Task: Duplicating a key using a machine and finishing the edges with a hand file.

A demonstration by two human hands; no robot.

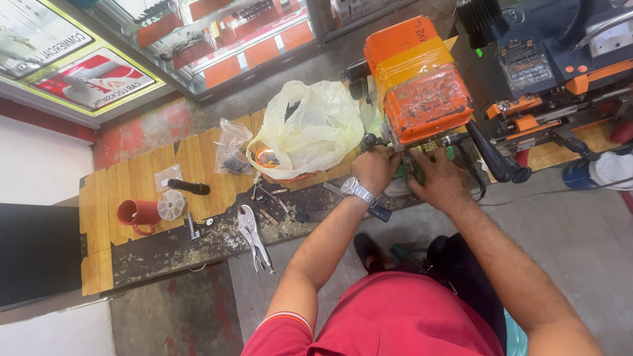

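Note:
Both my hands work at the front of an orange machine (422, 86) wrapped in clear tape, standing on a worn wooden bench (138, 181). My left hand (376, 168), with a metal wristwatch, has its fingers closed at the machine's lower front clamp. My right hand (440, 179) presses beside it, fingers curled at the same spot. What the fingers hold is hidden under the hands. A black lever handle (494, 155) sticks out of the machine just right of my right hand.
A yellowish plastic bag (310, 128) lies left of the machine. Locking pliers (254, 238), a red mug (137, 214), a black handle (188, 187), a small clear bag (232, 148) and loose metal bits litter the bench. Another dark and orange machine (547, 59) stands right. Glass display cases (217, 36) behind.

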